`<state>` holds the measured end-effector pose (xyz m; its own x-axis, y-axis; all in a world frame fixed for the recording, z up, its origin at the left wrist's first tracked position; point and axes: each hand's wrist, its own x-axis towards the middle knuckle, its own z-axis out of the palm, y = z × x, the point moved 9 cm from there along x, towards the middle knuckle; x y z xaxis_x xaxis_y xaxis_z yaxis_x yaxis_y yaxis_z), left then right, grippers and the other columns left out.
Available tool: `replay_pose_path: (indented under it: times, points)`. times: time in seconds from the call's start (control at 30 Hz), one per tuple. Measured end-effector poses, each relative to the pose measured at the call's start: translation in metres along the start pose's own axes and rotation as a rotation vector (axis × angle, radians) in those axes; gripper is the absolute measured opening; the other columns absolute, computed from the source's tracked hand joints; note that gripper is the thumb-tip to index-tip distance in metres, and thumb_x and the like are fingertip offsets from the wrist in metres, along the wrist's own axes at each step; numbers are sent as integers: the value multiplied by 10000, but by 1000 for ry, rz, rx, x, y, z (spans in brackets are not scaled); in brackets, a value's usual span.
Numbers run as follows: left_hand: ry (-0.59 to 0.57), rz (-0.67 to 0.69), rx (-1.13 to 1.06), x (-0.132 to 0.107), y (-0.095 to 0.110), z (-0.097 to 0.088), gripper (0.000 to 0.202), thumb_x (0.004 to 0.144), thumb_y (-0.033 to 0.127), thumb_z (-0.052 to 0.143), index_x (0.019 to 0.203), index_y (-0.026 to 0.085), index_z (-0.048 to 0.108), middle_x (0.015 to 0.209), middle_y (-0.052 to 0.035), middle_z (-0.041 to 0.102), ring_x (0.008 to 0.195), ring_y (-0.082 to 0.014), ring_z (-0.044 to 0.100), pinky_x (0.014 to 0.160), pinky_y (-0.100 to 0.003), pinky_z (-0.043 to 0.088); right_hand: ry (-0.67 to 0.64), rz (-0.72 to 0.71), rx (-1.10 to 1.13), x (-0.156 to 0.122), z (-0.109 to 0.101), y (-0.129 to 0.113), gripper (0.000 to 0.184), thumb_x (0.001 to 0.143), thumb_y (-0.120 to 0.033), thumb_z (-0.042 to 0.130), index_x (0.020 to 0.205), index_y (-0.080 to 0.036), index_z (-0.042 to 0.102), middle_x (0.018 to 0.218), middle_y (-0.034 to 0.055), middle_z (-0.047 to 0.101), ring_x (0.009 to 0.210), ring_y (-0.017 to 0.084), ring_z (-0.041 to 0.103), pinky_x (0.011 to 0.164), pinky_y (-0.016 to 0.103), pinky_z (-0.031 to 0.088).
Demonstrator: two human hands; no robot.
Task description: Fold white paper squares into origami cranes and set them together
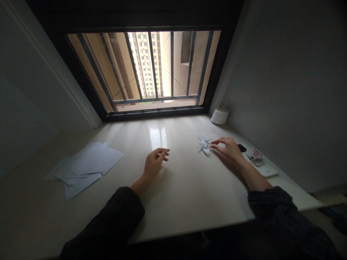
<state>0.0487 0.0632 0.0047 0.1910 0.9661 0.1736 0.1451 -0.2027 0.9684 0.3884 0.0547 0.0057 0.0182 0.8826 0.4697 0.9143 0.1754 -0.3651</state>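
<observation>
Two small white folded paper cranes sit close together right of the middle of the tabletop. My right hand (229, 150) reaches in from the right, its thumb and index finger pinching a pointed tip of the nearer paper crane (206, 150). Just behind it, the other paper crane (203, 138) stands with its thin points spread out. My left hand (155, 164) hovers over the middle of the table, apart from the cranes. Its fingers are loosely curled with gaps between the tips, and I see nothing in them.
Loose white paper sheets (92, 160) lie piled at the left. A white cylindrical object (219, 116) stands in the back right corner. Beyond my right wrist are a black item (241, 148), a pinkish round-faced trinket (254, 154) and a flat white object (267, 169). A barred window (151, 115) edges the back.
</observation>
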Motion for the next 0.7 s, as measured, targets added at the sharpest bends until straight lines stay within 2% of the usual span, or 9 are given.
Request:
replay_pose_path:
  times: [0.13,0.23,0.27,0.33,0.43,0.5,0.57,0.63,0.7]
  points:
    - [1,14,-6,0,-1,0,297,818,404,561,910,152,690,809,-52,672,626,-140,635,619,-257,497,110,-16,25,-1,-21,-8,298,782,-503,619,856,-234,725,831,50,703,829,237,580,804,386,417]
    - [17,45,20,-1,2,-4,308,841,411,529,924,159,686,811,-49,673,630,-138,638,627,-258,502,304,8,52,-5,-46,-36,308,815,-497,581,817,-221,719,795,56,694,799,236,576,756,373,433]
    - [25,62,43,-1,5,-7,314,850,415,515,929,163,684,816,-50,676,642,-142,643,636,-261,506,340,-1,78,-6,-49,-54,304,825,-487,575,815,-217,715,784,57,689,770,228,575,742,368,438]
    - [46,107,149,-1,14,-15,318,864,425,493,946,182,681,823,-46,687,664,-151,654,647,-267,510,303,-83,146,-5,-42,-103,276,848,-446,565,829,-210,708,789,58,684,784,220,575,758,360,442]
    - [92,168,603,0,29,-39,264,861,416,513,963,254,695,898,-27,709,764,-173,663,718,-286,497,100,-254,175,-3,-2,-187,224,868,-382,555,834,-218,704,817,53,696,827,220,569,785,355,440]
    - [140,160,901,2,33,-68,266,845,382,549,1050,270,677,1033,-39,695,901,-214,650,829,-327,474,-24,-336,133,-4,32,-228,188,872,-343,554,881,-230,705,861,51,702,888,233,562,809,366,429]
    - [184,54,1094,2,24,-111,378,831,362,568,1186,238,610,1221,-75,622,1089,-251,583,921,-342,436,-91,-368,105,-4,59,-249,182,873,-327,552,908,-230,702,888,55,704,921,240,558,830,377,421]
    - [244,-140,1228,-4,3,-164,525,839,373,545,1319,168,487,1368,-143,494,1244,-286,464,995,-378,377,-120,-358,107,-4,77,-252,185,877,-325,543,924,-236,698,885,57,704,923,241,560,829,380,424]
    - [329,-404,1302,-18,-22,-220,728,806,453,559,1396,78,353,1440,-235,353,1327,-362,334,1025,-467,318,-122,-338,134,-3,84,-247,188,877,-327,538,945,-245,693,889,56,705,911,241,564,818,379,431]
